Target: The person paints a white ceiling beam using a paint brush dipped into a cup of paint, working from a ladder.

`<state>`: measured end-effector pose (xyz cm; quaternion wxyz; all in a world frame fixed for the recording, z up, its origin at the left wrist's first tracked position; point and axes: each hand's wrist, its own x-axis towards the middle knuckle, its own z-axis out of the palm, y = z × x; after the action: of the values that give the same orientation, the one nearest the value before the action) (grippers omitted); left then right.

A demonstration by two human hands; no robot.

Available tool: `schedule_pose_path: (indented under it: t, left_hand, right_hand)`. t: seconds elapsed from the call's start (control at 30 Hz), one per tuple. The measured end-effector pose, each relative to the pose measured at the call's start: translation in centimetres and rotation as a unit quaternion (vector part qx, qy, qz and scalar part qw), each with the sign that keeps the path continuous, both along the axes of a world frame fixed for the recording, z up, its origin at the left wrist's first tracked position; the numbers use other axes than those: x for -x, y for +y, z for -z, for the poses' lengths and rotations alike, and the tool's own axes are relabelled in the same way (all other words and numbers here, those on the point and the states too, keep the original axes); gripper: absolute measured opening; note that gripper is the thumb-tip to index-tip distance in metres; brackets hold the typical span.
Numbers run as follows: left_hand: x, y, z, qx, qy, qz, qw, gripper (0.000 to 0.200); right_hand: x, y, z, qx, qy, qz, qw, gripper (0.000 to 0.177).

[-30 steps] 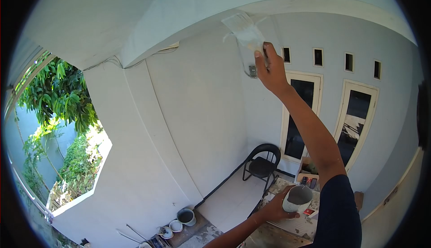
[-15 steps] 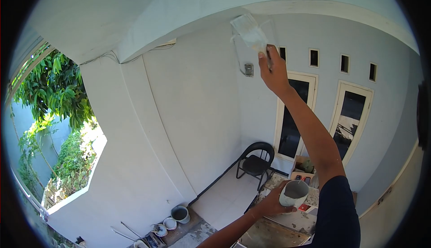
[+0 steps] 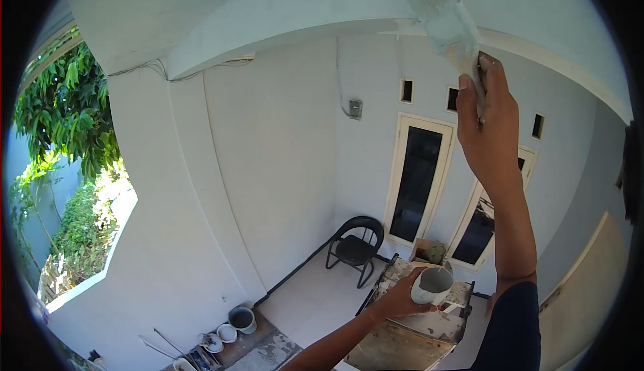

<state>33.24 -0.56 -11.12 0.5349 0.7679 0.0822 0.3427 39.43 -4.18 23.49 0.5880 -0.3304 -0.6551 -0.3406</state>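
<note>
Overhead, the wide, paint-caked flat brush [image 3: 446,19] presses the pale grey ceiling beam [image 3: 302,9], with the fingers of the right hand [image 3: 493,126] closed round its handle. Paint could run down the arm. The left hand [image 3: 396,297] clasps a small white paint cup [image 3: 433,285], liable to tip, above the splattered wooden desk [image 3: 402,344], near a black folding chair [image 3: 354,247].
</note>
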Motion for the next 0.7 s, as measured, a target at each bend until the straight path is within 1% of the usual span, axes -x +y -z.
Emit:
schedule_pose_path:
  t: [0.07,0.1,0.17,0.37,0.5,0.57,0.63,0.7]
  left_hand:
    - [-0.1,0.3,0.3,0.0,-0.008,0.003,1.0,0.101]
    - [-0.1,0.5,0.2,0.0,-0.011,0.012,1.0,0.101]
    - [0.1,0.4,0.0,-0.017,-0.001,-0.003,1.0,0.104]
    - [0.0,0.8,0.7,-0.037,-0.026,-0.002,0.999,0.103]
    - [0.2,0.8,0.3,-0.015,-0.022,0.004,1.0,0.104]
    - [0.6,0.7,-0.2,-0.023,-0.011,0.004,1.0,0.104]
    - [0.3,1.0,0.3,-0.027,-0.016,0.002,0.999,0.104]
    - [0.0,1.2,0.8,-0.03,-0.02,0.001,0.999,0.104]
  right_hand:
    - [0.4,0.2,-0.2,0.023,-0.011,0.075,0.997,0.027]
    - [0.6,0.8,-0.2,0.022,-0.014,0.083,0.996,0.027]
    - [1.2,2.1,-0.3,0.027,-0.009,0.051,0.998,0.028]
    - [3.2,3.6,-0.2,0.048,-0.003,0.059,0.997,0.029]
    - [4.0,4.8,-0.1,0.064,0.001,0.05,0.997,0.028]
    - [4.3,5.3,0.0,0.065,-0.012,0.049,0.997,0.028]
    - [4.6,5.9,0.0,0.068,-0.022,0.047,0.996,0.028]
    - [4.5,6.5,0.2,0.095,-0.034,0.048,0.994,0.029]
